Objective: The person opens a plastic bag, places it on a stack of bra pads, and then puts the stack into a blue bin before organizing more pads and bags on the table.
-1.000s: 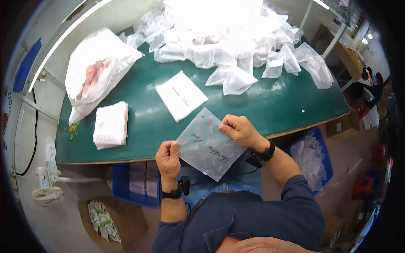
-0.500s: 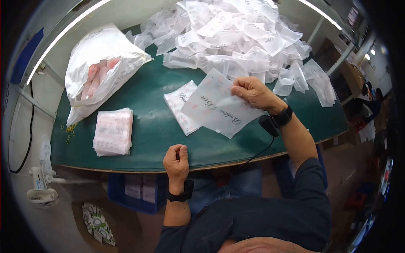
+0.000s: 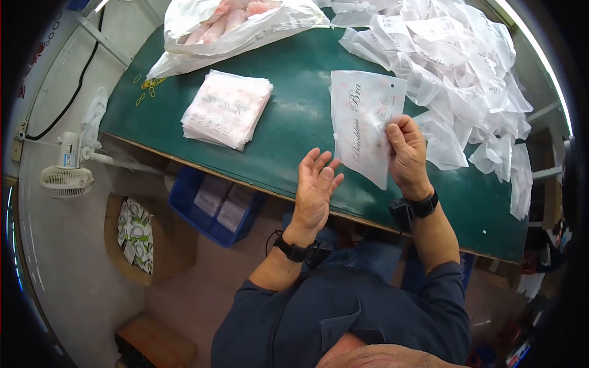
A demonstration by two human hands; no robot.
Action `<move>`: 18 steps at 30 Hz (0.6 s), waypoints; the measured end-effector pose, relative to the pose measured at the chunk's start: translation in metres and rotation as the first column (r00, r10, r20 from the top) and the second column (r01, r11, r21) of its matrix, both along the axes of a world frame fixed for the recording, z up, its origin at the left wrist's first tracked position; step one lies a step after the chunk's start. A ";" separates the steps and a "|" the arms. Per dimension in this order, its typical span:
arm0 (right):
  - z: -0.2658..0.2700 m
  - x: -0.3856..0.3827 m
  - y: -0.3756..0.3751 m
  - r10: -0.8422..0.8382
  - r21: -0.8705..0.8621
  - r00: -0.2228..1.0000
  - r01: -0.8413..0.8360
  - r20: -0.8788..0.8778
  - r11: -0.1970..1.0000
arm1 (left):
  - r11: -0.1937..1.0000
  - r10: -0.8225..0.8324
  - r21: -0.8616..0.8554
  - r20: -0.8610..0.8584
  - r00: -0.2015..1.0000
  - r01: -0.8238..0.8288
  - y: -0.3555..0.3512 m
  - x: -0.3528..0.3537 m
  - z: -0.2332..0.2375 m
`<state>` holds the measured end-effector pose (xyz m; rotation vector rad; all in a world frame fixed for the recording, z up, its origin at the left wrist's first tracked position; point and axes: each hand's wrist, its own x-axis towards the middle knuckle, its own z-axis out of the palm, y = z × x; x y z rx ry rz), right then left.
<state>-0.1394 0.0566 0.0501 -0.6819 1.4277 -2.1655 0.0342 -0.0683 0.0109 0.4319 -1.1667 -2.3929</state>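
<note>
A frosted plastic bag printed "Backless Bra" [image 3: 362, 116] is pinched at its right edge between the thumb and fingers of my right hand [image 3: 408, 153]. It hangs over the green table, covering the spot where other printed bags lie. My left hand [image 3: 316, 193] is open, palm turned up and fingers spread, close to the bag's lower left corner. A neat stack of filled printed bags [image 3: 227, 109], pinkish through the plastic, lies farther left. A black band with a small box is strapped on each wrist.
A big heap of loose frosted bags [image 3: 454, 67] covers the table's right back. A white sack [image 3: 257, 38] with pink contents lies at the back left, yellow rubber bands [image 3: 149, 87] near it. Below the front edge are a blue crate [image 3: 181, 195] and a carton [image 3: 111, 230]; a fan [image 3: 67, 178] stands left.
The view has swung left and down. My left hand has opened from a fist and moved up near the bag. My right hand still holds the bag, whose print now runs nearly upright.
</note>
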 end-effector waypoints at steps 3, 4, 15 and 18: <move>-0.003 0.012 -0.002 0.005 -0.097 1.000 -0.004 0.014 0.995 | 0.872 -0.099 0.472 -0.094 0.991 0.132 0.001 0.013 0.001; -0.002 0.020 -0.005 0.006 -0.092 1.000 -0.003 0.027 0.996 | 0.867 -0.109 0.478 -0.092 0.990 0.140 0.002 0.013 0.000; -0.014 0.024 0.023 0.244 0.092 0.968 -0.238 -0.056 0.967 | 0.905 0.226 -0.369 0.001 0.974 -0.210 -0.134 0.022 0.013; -0.020 0.028 0.028 0.161 0.384 0.982 -0.111 -0.100 0.917 | 0.793 0.257 -0.576 0.024 0.966 -0.197 -0.223 0.027 0.032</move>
